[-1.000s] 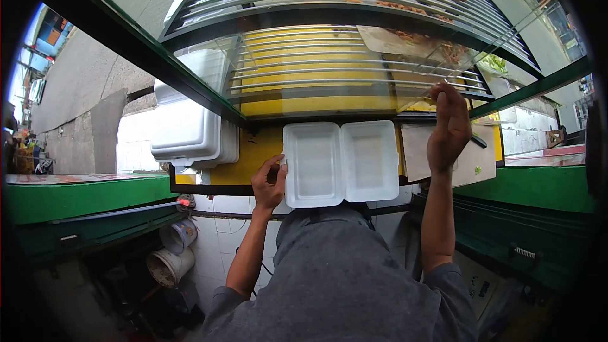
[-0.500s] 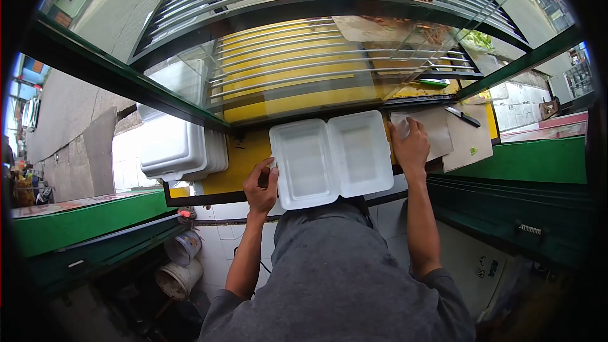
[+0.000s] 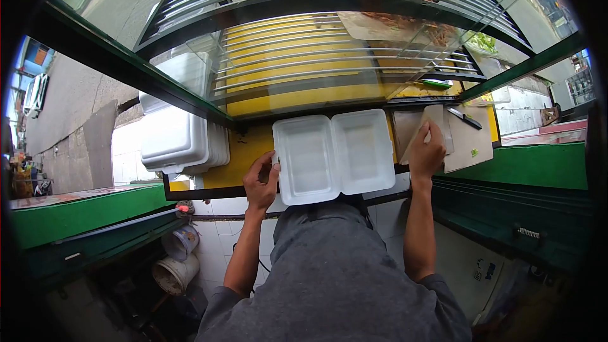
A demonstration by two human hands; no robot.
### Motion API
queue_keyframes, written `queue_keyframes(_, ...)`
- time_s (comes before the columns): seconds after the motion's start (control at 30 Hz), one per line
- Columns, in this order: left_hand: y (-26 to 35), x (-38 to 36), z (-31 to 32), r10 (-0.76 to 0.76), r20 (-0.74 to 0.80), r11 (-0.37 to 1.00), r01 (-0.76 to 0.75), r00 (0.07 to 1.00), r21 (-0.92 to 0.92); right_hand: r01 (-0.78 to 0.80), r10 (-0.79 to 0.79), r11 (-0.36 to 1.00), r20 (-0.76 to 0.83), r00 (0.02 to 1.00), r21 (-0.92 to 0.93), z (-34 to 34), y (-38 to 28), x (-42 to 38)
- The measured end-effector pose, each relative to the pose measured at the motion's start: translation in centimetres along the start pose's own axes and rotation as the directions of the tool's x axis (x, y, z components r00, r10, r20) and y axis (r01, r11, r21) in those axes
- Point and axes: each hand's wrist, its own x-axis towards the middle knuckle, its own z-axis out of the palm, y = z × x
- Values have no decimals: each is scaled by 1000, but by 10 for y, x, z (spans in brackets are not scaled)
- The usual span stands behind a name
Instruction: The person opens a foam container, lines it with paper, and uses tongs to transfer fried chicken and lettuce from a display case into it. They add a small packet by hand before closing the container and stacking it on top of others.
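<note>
An open white foam food box (image 3: 307, 158) lies at the counter's front edge, both halves facing up with nothing in them. At its left rim is my left hand (image 3: 260, 180), fingers curled with the thumb against the edge. My right hand (image 3: 428, 149), to the right of the box, pinches a sheet of brown food paper (image 3: 433, 116) and lifts its edge up. Under that hand lies more paper (image 3: 405, 128) on the counter.
Stacked closed foam boxes (image 3: 174, 142) stand at the left. A black-handled knife (image 3: 465, 118) and a green scrap rest on the cutting board (image 3: 472, 158) at right. Beyond the glass are metal rails, fried food (image 3: 437, 33) and lettuce (image 3: 482, 42).
My right hand has moved slightly right, away from the box, and raised a sheet of paper from the counter. My left hand stays at the box's left rim.
</note>
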Motion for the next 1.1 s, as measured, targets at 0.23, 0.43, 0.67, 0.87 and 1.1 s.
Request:
queue_keyframes(0.23,79,7,2,-22,243,879,135,970,-458,501,-663,689,177,727,523,-101,-93,-13)
queue_keyframes(0.43,84,15,41,-212,548,682,524,809,-509,534,-816,575,386,430,620,-74,-100,-61)
queue_keyframes(0.67,99,19,64,-267,482,581,538,835,-611,50,-209,914,360,909,404,-71,-74,-27)
queue_keyframes(0.87,100,26,84,-313,353,893,399,882,-207,-218,-23,880,496,868,422,-24,-38,-13)
queue_keyframes(1.1,95,30,88,163,402,833,-344,901,433,-350,50,832,570,820,431,1,-14,-23)
